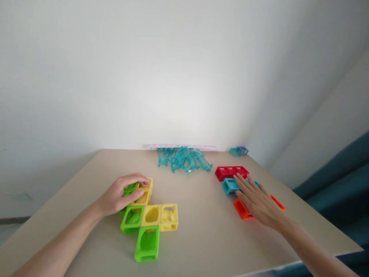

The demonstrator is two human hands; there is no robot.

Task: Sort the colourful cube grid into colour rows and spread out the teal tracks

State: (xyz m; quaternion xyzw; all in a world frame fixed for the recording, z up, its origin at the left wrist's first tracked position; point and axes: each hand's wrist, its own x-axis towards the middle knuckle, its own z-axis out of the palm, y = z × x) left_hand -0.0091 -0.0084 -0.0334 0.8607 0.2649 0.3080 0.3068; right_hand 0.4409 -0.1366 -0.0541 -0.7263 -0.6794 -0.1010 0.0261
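- Two hands: left hand [122,194] curls over the yellow-green cubes [143,216] at nine o'clock, firmness of hold unclear; right hand [258,204] lies spread at three, clasping nothing.
- Those cubes look joined; red row [230,172], teal row [230,187] and orange row [241,209] sit apart, toward two and three.
- Translucent pieces [186,158] lie at twelve; the right hand partly hides two rows.

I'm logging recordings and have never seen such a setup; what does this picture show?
No machine here: a camera on a person's head looks forward and down at their bare hands. The left hand curls over yellow blocks and green blocks; whether it grips them is unclear. The right hand stretches flat over blue blocks and orange blocks, near red blocks, with nothing visibly gripped. Farther back on the table lie teal pieces and a small dark-blue block.
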